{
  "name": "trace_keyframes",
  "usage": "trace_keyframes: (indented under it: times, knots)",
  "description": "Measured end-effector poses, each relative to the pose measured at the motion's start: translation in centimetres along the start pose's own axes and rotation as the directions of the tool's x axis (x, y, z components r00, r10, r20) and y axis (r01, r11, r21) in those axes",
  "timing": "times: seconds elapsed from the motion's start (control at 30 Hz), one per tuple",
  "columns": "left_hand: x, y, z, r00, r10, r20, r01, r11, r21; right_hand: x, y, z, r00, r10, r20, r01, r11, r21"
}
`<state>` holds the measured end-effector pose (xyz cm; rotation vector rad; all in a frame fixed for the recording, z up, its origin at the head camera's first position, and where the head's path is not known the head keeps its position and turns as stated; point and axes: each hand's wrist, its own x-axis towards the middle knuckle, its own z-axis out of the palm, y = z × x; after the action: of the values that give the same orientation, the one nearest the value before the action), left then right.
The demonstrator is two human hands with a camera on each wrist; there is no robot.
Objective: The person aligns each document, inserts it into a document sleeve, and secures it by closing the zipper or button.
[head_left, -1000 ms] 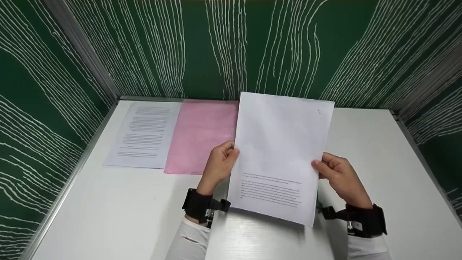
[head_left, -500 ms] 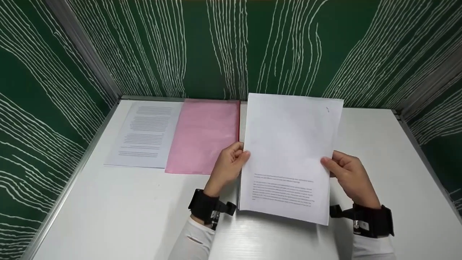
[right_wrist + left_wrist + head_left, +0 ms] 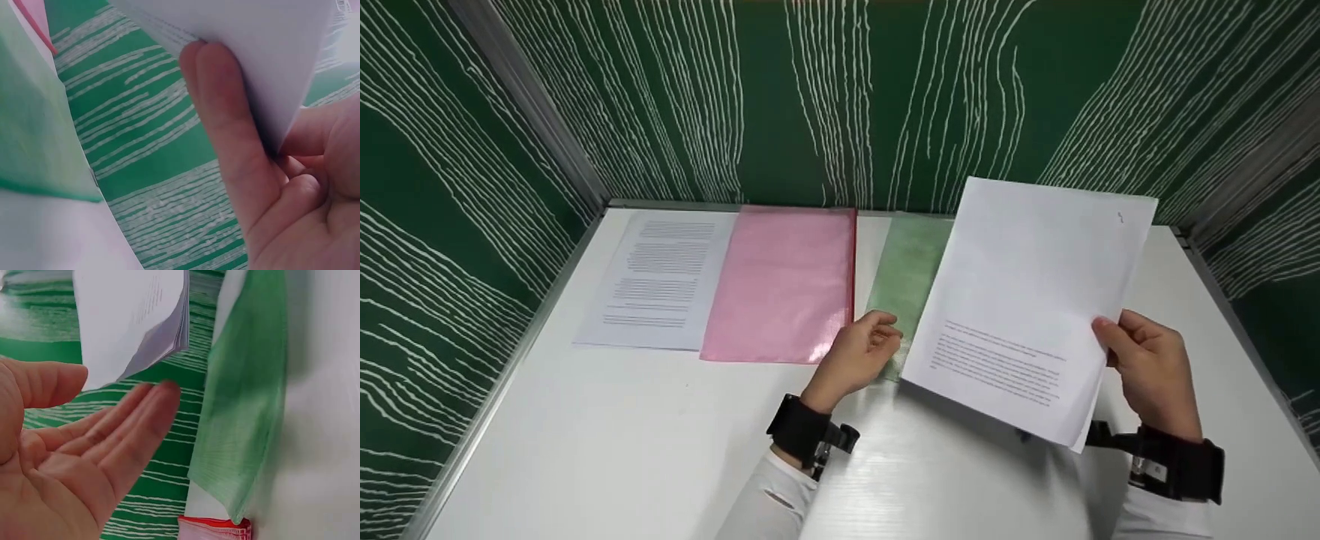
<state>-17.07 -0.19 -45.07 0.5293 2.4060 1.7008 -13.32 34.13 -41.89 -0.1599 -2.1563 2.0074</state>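
Note:
My right hand [image 3: 1155,367] pinches a stapled-looking stack of printed paper [image 3: 1027,300] by its right edge, thumb in front and fingers behind. The stack is held up off the table, tilted, with several sheets showing at its edge in the left wrist view. My left hand [image 3: 859,352] is apart from the paper, just left of its lower corner. In the left wrist view its fingers [image 3: 135,433] are extended and hold nothing. Behind the paper a green folder [image 3: 911,262] lies on the table, partly hidden by the stack.
A pink folder [image 3: 780,285] with a red edge lies left of the green one. Farther left is a printed sheet [image 3: 660,277]. The white table [image 3: 607,435] meets a green wall [image 3: 769,97] with white wavy lines.
Both hands held the paper stack before; the left hand has let go. The right hand has carried the stack rightward and tilted it, uncovering part of the green folder.

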Motion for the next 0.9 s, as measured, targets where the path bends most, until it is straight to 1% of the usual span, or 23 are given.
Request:
trace_keyframes:
  times: [0.03, 0.07, 0.13, 0.17, 0.27, 0.37, 0.4, 0.47, 0.53, 0.6, 0.67, 0.73, 0.8, 0.9]
  knots:
    - [0.1, 0.0, 0.2, 1.000, 0.004, -0.013, -0.003, 0.998, 0.070, 0.0, 0.0, -0.3, 1.000, 0.011, -0.017, -0.012, 1.000, -0.010]
    - [0.1, 0.0, 0.3, 1.000, 0.007, -0.026, -0.003, 0.989, 0.145, 0.0, 0.0, -0.5, 0.999, 0.023, -0.033, -0.024, 1.000, -0.010]
    - [0.4, 0.0, 0.8, 0.999, 0.008, -0.043, 0.004, 0.962, 0.273, 0.0, 0.0, -1.1, 0.997, 0.049, -0.055, -0.049, 0.999, -0.003]
    - [0.5, 0.0, 1.0, 0.999, 0.008, -0.048, 0.008, 0.944, 0.330, 0.0, 0.0, -1.4, 0.996, 0.059, -0.064, -0.059, 0.998, -0.001]
    - [0.8, 0.0, 1.9, 0.999, 0.012, -0.042, 0.010, 0.874, 0.485, 0.0, 0.0, -2.3, 0.992, 0.089, -0.086, -0.086, 0.996, 0.038]
    - [1.1, 0.1, 3.0, 0.999, 0.031, -0.006, -0.022, 0.811, 0.585, -0.2, 0.1, -3.2, 0.990, 0.096, -0.105, -0.087, 0.992, 0.088]
    - [1.1, 0.2, 3.4, 0.999, 0.044, 0.013, -0.043, 0.783, 0.620, -0.2, 0.1, -3.4, 0.989, 0.096, -0.114, -0.084, 0.990, 0.110]
    - [1.2, 0.2, 4.2, 0.996, 0.073, 0.057, -0.092, 0.716, 0.692, -0.2, 0.1, -3.7, 0.986, 0.094, -0.136, -0.076, 0.988, 0.132]
    - [1.3, 0.4, 4.9, 0.990, 0.099, 0.105, -0.144, 0.636, 0.758, -0.2, 0.2, -3.8, 0.982, 0.096, -0.164, -0.072, 0.987, 0.144]
    - [1.3, 0.5, 5.6, 0.981, 0.110, 0.158, -0.193, 0.546, 0.815, -0.1, 0.3, -3.9, 0.978, 0.105, -0.180, -0.075, 0.983, 0.168]
    - [1.3, 0.7, 6.1, 0.970, 0.114, 0.213, -0.242, 0.469, 0.849, -0.1, 0.4, -4.0, 0.974, 0.118, -0.195, -0.080, 0.978, 0.191]
    - [1.4, 0.9, 6.5, 0.955, 0.120, 0.270, -0.295, 0.405, 0.866, 0.0, 0.4, -4.2, 0.970, 0.132, -0.202, -0.089, 0.974, 0.210]
    - [1.4, 1.0, 6.9, 0.940, 0.137, 0.313, -0.342, 0.347, 0.873, 0.0, 0.4, -4.3, 0.967, 0.148, -0.208, -0.100, 0.969, 0.227]
    - [1.3, 0.8, 7.4, 0.916, 0.188, 0.353, -0.394, 0.265, 0.880, 0.1, 0.4, -4.4, 0.961, 0.168, -0.220, -0.113, 0.964, 0.242]
